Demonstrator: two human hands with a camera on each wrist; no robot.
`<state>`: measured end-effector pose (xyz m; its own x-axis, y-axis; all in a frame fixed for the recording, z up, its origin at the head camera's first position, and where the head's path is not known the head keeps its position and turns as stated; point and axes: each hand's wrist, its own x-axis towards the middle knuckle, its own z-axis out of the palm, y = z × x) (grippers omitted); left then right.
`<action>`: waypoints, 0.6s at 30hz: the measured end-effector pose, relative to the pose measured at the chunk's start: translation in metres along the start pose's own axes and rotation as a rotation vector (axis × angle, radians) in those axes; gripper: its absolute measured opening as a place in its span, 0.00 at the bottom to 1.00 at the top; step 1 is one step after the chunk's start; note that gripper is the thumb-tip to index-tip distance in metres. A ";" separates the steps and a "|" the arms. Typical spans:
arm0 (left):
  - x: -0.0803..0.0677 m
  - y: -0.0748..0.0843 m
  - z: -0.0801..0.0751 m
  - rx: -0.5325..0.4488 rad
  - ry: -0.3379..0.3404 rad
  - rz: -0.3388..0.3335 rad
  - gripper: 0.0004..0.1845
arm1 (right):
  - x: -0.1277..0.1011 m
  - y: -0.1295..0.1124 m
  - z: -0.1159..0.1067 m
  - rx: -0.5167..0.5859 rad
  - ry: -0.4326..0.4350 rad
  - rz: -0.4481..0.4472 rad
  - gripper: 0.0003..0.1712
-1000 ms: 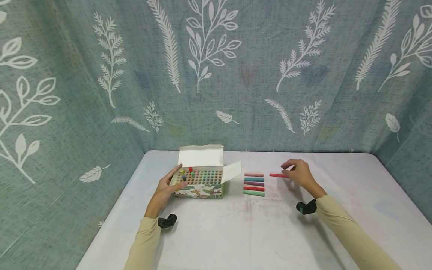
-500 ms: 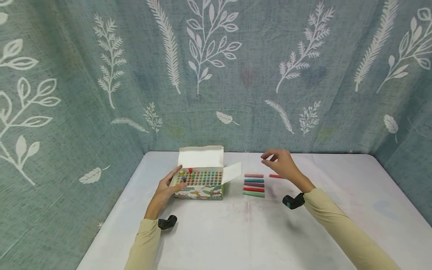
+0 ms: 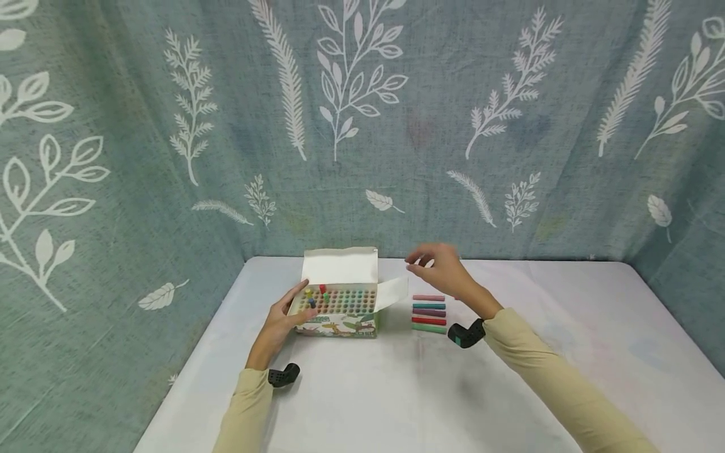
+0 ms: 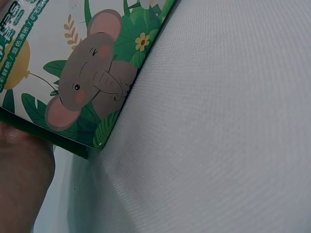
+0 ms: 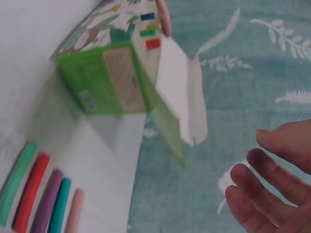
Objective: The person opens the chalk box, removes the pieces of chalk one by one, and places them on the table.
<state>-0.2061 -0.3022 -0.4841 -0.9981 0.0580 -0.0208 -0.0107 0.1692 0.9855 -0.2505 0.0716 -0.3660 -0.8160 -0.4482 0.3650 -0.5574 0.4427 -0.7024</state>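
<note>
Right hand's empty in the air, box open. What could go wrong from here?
1. The side flap juts out between the right hand and the box; a low reach might catch it and tug the box, though the left hand holds the far end.
2. Upright sticks poke above the holes, so fingers could knock them.
3. The loose sticks lie side by side; a nudge might scatter them.
</note>
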 end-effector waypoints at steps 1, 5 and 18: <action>0.000 0.001 0.000 0.001 0.003 -0.004 0.40 | 0.002 -0.002 0.002 -0.001 0.000 -0.009 0.06; -0.004 0.008 0.002 -0.009 -0.013 -0.014 0.41 | 0.008 -0.010 0.012 -0.004 0.000 -0.054 0.05; -0.013 0.027 0.006 0.013 -0.035 0.008 0.42 | 0.025 -0.027 0.039 0.018 -0.085 -0.138 0.06</action>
<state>-0.1931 -0.2926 -0.4585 -0.9954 0.0934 -0.0195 -0.0022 0.1811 0.9835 -0.2499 0.0178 -0.3614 -0.7155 -0.5682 0.4065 -0.6600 0.3588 -0.6601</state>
